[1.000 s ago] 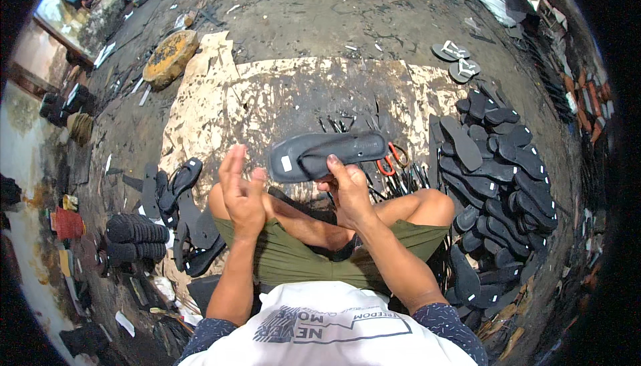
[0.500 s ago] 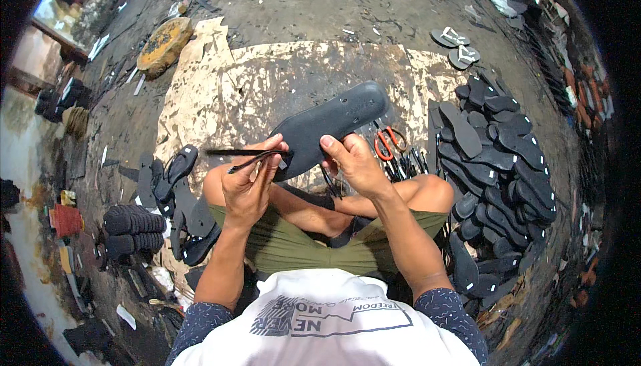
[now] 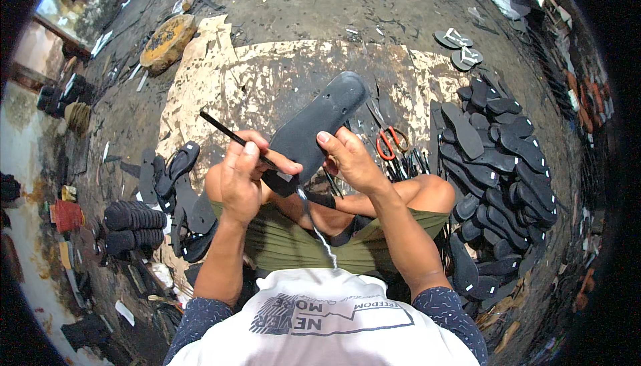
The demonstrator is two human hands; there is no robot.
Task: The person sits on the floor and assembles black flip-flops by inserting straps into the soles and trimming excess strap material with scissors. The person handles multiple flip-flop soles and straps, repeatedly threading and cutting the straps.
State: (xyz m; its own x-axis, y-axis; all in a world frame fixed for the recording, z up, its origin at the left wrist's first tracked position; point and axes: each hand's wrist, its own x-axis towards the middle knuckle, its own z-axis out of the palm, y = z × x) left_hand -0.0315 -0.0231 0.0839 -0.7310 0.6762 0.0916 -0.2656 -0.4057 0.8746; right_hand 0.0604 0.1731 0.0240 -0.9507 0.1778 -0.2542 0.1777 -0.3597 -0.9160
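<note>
Above my lap, a black sandal sole [image 3: 320, 120] is tilted, with its broad holed end pointing away and to the right. My right hand [image 3: 355, 164] is closed on its right edge, thumb on the upper face. My left hand [image 3: 242, 182] is closed at the near end of the sole, pinching a thin black strip [image 3: 220, 124] that sticks out to the upper left. Whether that strip is a strap or a slim tool is hard to tell. From below the sole's near end hangs a black-and-white strand [image 3: 319, 231] reaching toward my shirt.
Red-handled scissors [image 3: 386, 142] lie ahead on a stained sheet [image 3: 260, 66]. A heap of black soles [image 3: 497, 159] is at my right, with grey sandals [image 3: 465, 58] beyond. More sandals [image 3: 177, 172] and stacked black soles [image 3: 133, 226] lie left. A round block [image 3: 167, 42] stands far left.
The sole has turned more upright, its far end swinging left. The black strip now points up-left instead of level. My left fingers have shifted over the near end, and the pale strand has come into view.
</note>
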